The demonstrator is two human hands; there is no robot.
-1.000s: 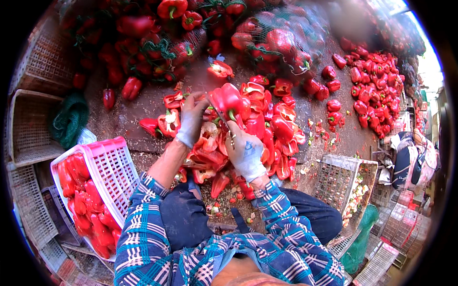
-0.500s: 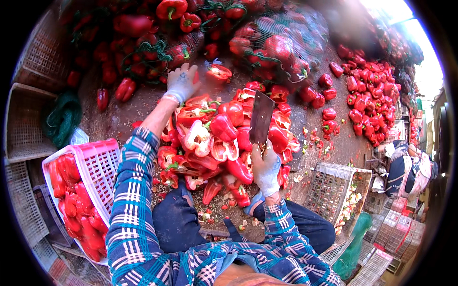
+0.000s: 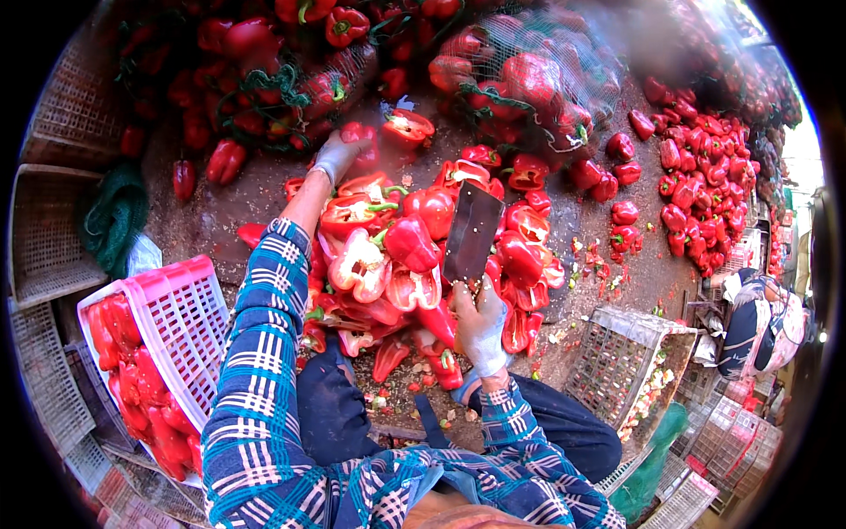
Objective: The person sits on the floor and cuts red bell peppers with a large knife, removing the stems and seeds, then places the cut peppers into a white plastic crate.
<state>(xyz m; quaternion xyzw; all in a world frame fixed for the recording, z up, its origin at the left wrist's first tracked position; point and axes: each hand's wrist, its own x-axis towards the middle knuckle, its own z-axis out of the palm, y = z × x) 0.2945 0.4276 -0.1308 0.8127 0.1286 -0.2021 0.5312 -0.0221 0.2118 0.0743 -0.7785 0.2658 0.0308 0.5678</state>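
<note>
My left hand (image 3: 337, 159), in a pale glove, reaches over the far side of the pile with its fingers closed around a red bell pepper (image 3: 359, 138). Just right of it, a cut pepper half (image 3: 407, 130) lies with its inside showing. In my right hand (image 3: 480, 328), also gloved, a wide dark cleaver (image 3: 474, 234) is gripped by its handle, which the fingers mostly hide. Its blade points away from me above the heap of peppers (image 3: 359, 266). Many in that heap are split open, with pale cores and green stems visible.
A pink-and-white crate (image 3: 181, 322) of red pepper pieces stands at left. Mesh bags (image 3: 538, 79) of peppers line the far side. Whole peppers (image 3: 705, 176) are heaped at right. A tilted crate (image 3: 617, 353) contains pale cores. Another person (image 3: 762, 322) is at far right.
My left hand has gone from spread fingers to closed around a pepper. The cleaver has shifted slightly left and nearer to me with my right hand.
</note>
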